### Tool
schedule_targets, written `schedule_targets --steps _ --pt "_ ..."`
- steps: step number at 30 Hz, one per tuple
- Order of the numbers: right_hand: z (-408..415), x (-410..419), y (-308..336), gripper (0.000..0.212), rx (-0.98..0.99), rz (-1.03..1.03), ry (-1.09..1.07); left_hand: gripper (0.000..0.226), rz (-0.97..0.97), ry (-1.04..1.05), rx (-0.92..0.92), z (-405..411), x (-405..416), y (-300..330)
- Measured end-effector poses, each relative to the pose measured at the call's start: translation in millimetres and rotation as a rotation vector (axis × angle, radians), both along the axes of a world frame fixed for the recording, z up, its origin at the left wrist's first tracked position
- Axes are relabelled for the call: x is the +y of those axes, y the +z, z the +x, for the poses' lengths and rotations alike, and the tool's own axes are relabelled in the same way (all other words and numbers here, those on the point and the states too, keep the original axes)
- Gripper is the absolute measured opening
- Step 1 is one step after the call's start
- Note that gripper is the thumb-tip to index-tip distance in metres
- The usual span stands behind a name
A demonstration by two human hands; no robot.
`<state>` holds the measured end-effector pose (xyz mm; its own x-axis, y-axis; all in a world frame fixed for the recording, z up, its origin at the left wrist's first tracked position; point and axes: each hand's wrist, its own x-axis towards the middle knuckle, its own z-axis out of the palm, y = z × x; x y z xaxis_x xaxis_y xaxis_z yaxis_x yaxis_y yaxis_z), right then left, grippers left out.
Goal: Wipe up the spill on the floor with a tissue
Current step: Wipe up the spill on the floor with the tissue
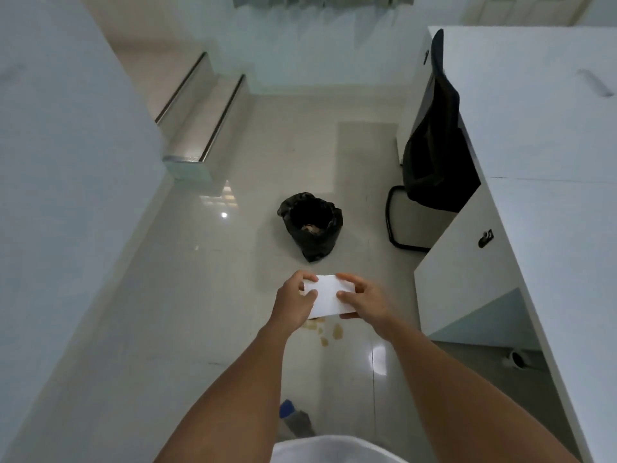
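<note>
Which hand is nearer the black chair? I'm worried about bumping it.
Right. The right hand holds the tissue on the side toward the black chair; the left hand grips the tissue's far side. Neither touches the chair.

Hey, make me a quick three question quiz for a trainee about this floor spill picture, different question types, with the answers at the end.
1. True or false: the tissue already lies flat on the spill.
2. Which hands hold the tissue? A) left hand only B) right hand only C) both
3. Fill in: the bin beyond the spill is lined with a ______ bag.

Key
1. False: it is held above the floor, and brownish patches show below it.
2. C
3. black
</note>
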<state>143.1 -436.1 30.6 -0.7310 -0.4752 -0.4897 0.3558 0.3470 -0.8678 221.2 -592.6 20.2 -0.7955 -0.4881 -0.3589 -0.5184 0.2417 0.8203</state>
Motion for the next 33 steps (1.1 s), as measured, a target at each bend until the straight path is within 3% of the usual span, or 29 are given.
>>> schedule_targets --steps 7,12,17,27,33 --pt "-12.8 -37.4 -32.3 0.038 0.012 0.068 -0.133 0.029 0.08 -0.098 0.005 -16.0 -47.7 -22.9" --pt "-40.8 -48.0 -91.9 0.043 0.011 0.13 -0.123 0.039 0.065 -0.131 -0.03 -40.6 -53.9 -79.8" --pt "-80.6 -57.5 -224.1 0.045 0.055 0.204 -0.077 0.046 0.005 -0.128 -0.049 -72.7 -53.7 -221.7" --pt "-142.4 -56.7 -621.3 0.044 0.206 0.29 -0.06 0.052 -0.214 -0.319 -0.036 -152.8 -42.7 -614.0" --pt "-147.3 -42.0 -738.3 0.037 0.261 0.453 -0.019 0.056 -0.314 -0.407 -0.127 -169.2 -25.4 -727.9"
